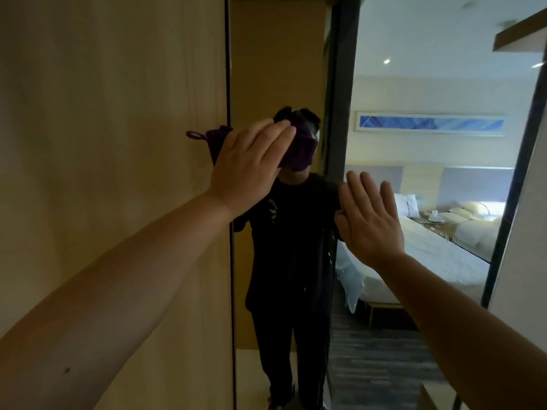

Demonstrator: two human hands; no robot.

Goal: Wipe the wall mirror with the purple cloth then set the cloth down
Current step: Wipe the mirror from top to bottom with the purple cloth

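A tall wall mirror [414, 84] fills the middle and right of the view, its dark left edge running down beside a wooden panel. My left hand [248, 167] presses the bunched purple cloth [299, 149] flat against the glass near that left edge, fingers extended over it. A small hanging loop of the cloth sticks out to the left over the panel. Lower and to the right, my right hand [370, 217] rests with its palm and spread fingers flat on the mirror and holds nothing. The glass reflects a person in dark clothes.
A light wooden wall panel [112, 173] stands to the left of the mirror. A pale wall edge [527, 232] borders the mirror on the right. The reflection shows beds with white linen, a blue picture and a patterned carpet behind me.
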